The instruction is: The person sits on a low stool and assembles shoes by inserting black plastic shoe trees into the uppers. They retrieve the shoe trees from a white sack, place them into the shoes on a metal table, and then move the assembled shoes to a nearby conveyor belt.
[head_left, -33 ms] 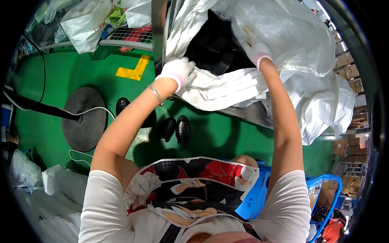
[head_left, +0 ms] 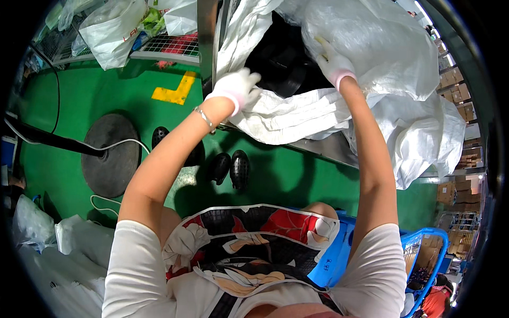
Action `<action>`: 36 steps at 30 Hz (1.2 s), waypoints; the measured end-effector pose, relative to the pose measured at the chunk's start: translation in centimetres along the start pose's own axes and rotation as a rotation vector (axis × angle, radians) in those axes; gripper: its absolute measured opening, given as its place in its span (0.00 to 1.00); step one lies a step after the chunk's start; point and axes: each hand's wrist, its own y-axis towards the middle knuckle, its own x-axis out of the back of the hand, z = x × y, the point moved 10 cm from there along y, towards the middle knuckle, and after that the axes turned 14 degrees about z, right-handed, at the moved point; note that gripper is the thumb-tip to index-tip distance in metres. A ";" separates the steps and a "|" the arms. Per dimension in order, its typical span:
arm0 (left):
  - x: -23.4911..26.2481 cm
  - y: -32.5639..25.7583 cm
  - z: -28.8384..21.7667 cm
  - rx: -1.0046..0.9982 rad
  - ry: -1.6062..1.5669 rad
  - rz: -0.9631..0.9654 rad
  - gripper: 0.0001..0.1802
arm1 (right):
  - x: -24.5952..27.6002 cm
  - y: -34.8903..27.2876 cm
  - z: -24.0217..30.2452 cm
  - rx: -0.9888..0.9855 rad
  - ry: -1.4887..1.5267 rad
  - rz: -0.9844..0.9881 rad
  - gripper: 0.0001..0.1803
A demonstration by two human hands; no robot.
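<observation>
Both my hands wear white gloves with pink cuffs. My left hand (head_left: 237,86) is over the left front edge of a white woven sack (head_left: 297,119), its fingers apart and slightly blurred, with nothing seen in them. At the sack's right side, my right hand (head_left: 333,62) rests against a clear plastic liner (head_left: 371,42), one finger stretched out and the others partly hidden. Between the hands, the mouth of the sack shows dark, shiny black things (head_left: 286,69) whose kind I cannot make out.
A metal post (head_left: 207,45) stands left of the sack. Black shoes (head_left: 239,169) and a round black stand base (head_left: 111,153) with a white cable are on the green floor. A wire rack (head_left: 169,46) holds bags; a blue cart (head_left: 432,238) is at right.
My left hand has shifted slightly up and to the right, its fingers a little more spread. The right hand stays nearly where it was.
</observation>
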 end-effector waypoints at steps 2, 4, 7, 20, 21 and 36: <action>1.9 0.9 0.1 -0.058 -0.100 -0.203 0.22 | -0.7 -0.7 1.4 0.020 0.034 0.007 0.26; 2.3 2.6 -1.0 -0.020 -0.087 -0.166 0.23 | -2.9 -1.0 0.7 -0.036 -0.024 0.162 0.20; 0.6 4.2 -0.6 0.008 -0.177 -0.133 0.18 | -7.5 -0.9 -0.5 -0.135 0.181 0.328 0.27; -1.3 -4.2 -1.4 -0.161 -0.353 -0.332 0.15 | -13.8 -2.6 0.3 0.098 1.543 0.136 0.28; -2.2 -3.8 0.2 -0.122 -0.557 -0.277 0.16 | -13.5 -3.4 1.6 0.210 1.636 0.229 0.28; -3.4 -8.8 -4.7 -0.286 -0.981 0.703 0.33 | -11.7 -15.9 13.8 0.653 1.178 0.610 0.36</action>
